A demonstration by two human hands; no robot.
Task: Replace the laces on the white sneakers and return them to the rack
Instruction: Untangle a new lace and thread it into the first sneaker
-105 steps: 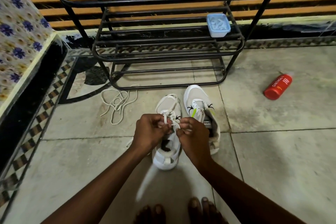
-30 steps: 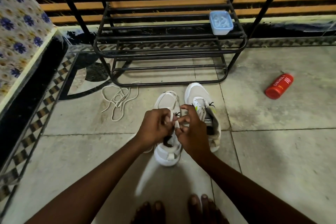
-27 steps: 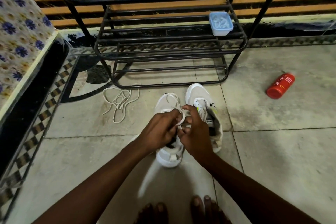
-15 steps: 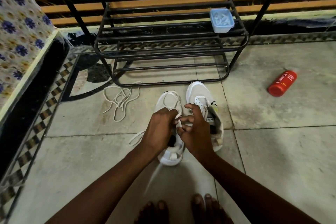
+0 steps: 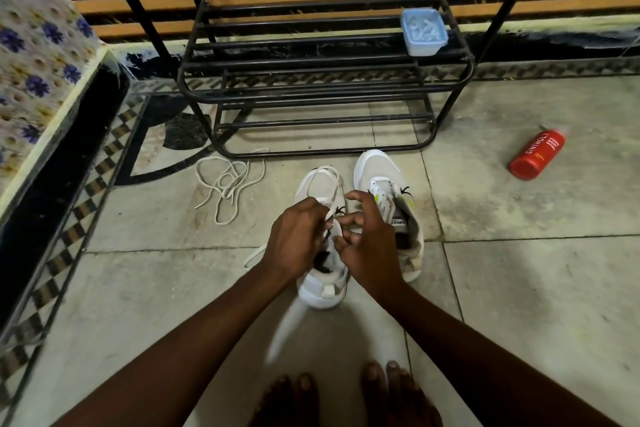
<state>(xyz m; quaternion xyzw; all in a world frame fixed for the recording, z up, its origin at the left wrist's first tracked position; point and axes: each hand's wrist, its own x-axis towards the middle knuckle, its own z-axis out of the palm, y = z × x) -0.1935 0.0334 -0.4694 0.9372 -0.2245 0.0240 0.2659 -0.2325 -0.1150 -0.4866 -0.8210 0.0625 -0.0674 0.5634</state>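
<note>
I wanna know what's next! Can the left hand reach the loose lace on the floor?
Probably yes. The loose lace lies close to the left hand with only bare floor between, but that hand grips the shoe's lace now.

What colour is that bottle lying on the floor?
The bottle is red with white writing; the head view shows it best.

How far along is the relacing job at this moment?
Done: loose laces lie discarded on the floor. In hand: the left hand grips a lace on the left sneaker, the right hand alongside. Left: finishing it, then moving both sneakers, right sneaker included, to the rack.
</note>
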